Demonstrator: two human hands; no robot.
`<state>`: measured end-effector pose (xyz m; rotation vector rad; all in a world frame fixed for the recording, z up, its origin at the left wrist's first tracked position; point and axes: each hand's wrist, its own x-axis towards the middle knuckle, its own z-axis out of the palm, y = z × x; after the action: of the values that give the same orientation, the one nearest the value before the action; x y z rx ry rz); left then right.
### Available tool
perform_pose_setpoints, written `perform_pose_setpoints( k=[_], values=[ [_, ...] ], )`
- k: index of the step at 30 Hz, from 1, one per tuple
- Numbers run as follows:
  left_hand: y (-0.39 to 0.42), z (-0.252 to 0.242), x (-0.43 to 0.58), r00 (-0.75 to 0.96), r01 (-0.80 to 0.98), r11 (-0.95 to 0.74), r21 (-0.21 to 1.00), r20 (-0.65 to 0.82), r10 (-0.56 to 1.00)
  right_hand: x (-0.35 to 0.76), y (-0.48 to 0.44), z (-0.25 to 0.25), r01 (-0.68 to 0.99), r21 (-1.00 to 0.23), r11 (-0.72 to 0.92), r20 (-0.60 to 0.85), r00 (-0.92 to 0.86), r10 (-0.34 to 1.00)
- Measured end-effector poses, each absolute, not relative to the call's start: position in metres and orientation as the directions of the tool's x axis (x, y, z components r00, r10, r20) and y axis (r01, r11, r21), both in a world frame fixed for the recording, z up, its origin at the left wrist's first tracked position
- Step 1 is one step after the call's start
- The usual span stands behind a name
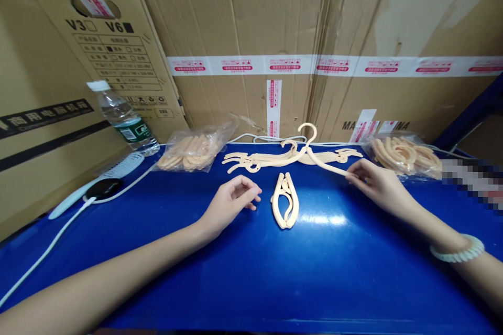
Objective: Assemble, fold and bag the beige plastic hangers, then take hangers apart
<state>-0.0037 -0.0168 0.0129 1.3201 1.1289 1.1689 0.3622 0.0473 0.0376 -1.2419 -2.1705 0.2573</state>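
Observation:
My right hand [369, 180] pinches one arm end of an unfolded cream plastic hanger [326, 165], whose hook points up and away from me. The hanger's other arm lies across or just above several unfolded hangers [263, 158] at the back of the table; I cannot tell whether they touch. Between my hands, a folded hanger [294, 204] lies on the blue table with its two arms close together. My left hand [233, 201] hovers to the left of it, fingers loosely curled and apart, holding nothing.
Clear bags of folded hangers lie at the back left [190, 151] and back right [408, 157]. On the left are a water bottle [128, 120], a pale blue hairbrush [74, 198] and a black round charger [104, 188] with a white cable. Cardboard boxes [243, 99] wall the back.

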Motion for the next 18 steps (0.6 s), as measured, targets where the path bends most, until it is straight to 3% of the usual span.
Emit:
perform_pose_setpoints(
  k=[9, 13, 18],
  values=[
    [-0.014, 0.012, -0.004, -0.047, -0.267, -0.007, 0.964, -0.006, 0.999, 0.367, 0.035, 0.058, 0.591, -0.61, 0.528, 0.428, -0.316, 0.847],
    [-0.015, 0.013, -0.003, -0.104, -0.338, -0.043, 0.94, 0.008, 0.995, 0.365, 0.031, 0.06, 0.625, -0.539, 0.564, 0.426, -0.375, 0.823],
    [-0.016, 0.012, -0.002, -0.082, -0.281, -0.089, 0.956, 0.069, 0.994, 0.36, 0.027, 0.06, 0.659, -0.46, 0.595, 0.406, -0.44, 0.801]
  ],
)
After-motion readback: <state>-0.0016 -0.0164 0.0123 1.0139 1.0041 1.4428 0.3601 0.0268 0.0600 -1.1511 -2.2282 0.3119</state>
